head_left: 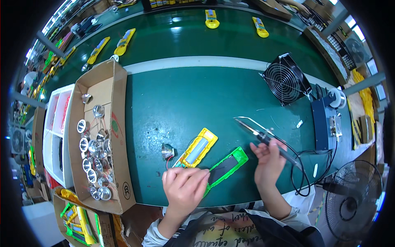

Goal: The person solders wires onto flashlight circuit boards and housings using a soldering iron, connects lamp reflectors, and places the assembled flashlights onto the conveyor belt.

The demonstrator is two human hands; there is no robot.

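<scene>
My right hand (269,162) grips a soldering iron (263,137) with a black handle, its tip pointing up and left above the bench. My left hand (185,187) is closed, thumb against fingers, over the near end of a yellow flashlight housing (210,138). Whatever those fingers pinch is hidden. Inside the housing lies a grey-blue cylindrical battery (197,150). Left of it, a silver reflector (168,151) sits on the bench with a red wire running toward the housing. A green half-shell (238,156) with a dark panel lies just right of my left hand.
At left, a cardboard box (123,136) holds several silver reflectors. The back right has a black fan (286,82) and a blue soldering station (322,123) with a solder spool (338,99). Yellow housings (212,19) lie on the green conveyor (177,37). A black cable (306,181) loops at right.
</scene>
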